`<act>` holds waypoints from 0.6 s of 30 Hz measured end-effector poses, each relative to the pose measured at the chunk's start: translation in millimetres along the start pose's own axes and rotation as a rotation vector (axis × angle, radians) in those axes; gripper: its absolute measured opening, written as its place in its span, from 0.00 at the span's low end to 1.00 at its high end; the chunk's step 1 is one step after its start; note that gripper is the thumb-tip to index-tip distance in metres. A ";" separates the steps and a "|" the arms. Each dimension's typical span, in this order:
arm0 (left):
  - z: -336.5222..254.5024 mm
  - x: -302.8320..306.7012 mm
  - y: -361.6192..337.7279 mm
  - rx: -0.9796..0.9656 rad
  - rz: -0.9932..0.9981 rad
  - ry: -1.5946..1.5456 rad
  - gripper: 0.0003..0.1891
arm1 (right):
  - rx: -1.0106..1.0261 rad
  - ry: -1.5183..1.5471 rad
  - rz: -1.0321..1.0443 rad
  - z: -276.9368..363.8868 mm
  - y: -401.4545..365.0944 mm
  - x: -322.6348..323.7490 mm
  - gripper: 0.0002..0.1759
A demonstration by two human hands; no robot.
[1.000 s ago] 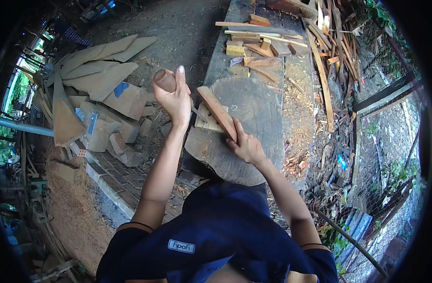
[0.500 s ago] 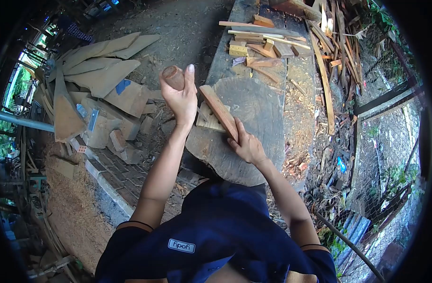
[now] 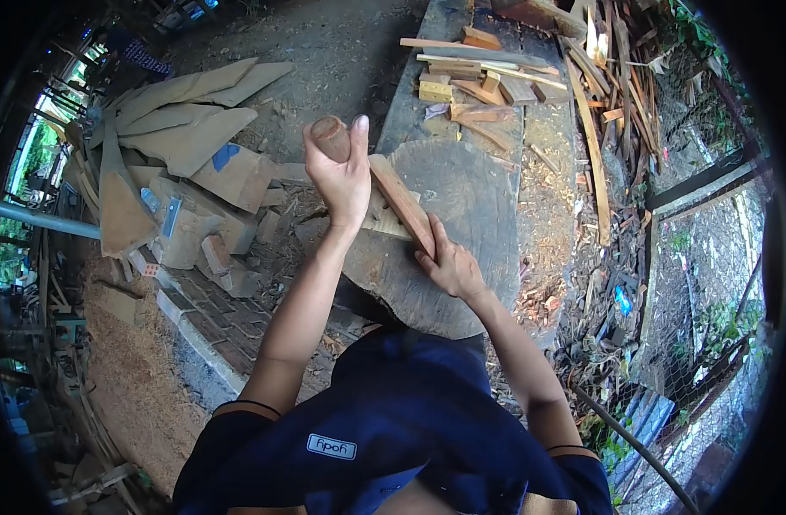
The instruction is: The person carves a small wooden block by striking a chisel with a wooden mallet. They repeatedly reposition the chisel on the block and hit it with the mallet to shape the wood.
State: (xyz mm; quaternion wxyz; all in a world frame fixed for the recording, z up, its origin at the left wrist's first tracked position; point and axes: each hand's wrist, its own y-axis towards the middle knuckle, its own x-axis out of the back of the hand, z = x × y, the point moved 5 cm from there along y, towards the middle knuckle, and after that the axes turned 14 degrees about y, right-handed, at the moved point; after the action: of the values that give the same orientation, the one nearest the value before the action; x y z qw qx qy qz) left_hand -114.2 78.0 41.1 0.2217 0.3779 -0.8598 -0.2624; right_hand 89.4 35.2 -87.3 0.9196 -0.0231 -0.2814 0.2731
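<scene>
My left hand (image 3: pixel 340 184) is closed around a thick brown wooden handle (image 3: pixel 331 137), whose rounded end points up toward me. Whatever lies beyond that handle is hidden behind the hand. My right hand (image 3: pixel 454 268) grips the near end of a reddish-brown wooden strip (image 3: pixel 403 204). The strip slants up and left, its far end close to my left wrist. Under it, a pale flat piece of wood (image 3: pixel 388 221) rests on a broad round chopping block (image 3: pixel 470 193), partly covered by the strip and my left hand.
Behind the block, a plank bench (image 3: pixel 410 103) carries a pile of wood offcuts (image 3: pixel 487 73). Large wooden slabs (image 3: pixel 187 129) lean on the left. A long stick (image 3: pixel 589 146) and wood scraps lie on the right, before a wire mesh fence (image 3: pixel 702 257). Sawdust (image 3: pixel 136 369) covers the ground at left.
My left hand has shifted slightly right with the handle, nearer the strip, and hides more of the pale wood. My right hand and the strip have barely moved.
</scene>
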 end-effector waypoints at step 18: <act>-24.6 -28.7 -17.7 -0.110 0.108 0.153 0.19 | 0.203 0.506 -0.154 106.6 8.9 104.3 0.40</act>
State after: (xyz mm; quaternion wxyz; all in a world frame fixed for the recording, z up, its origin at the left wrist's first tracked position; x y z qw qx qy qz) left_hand -72.9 82.8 43.6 0.3213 0.3370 -0.8437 -0.2673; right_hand 100.7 84.6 53.2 0.9762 0.0231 -0.0148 0.2150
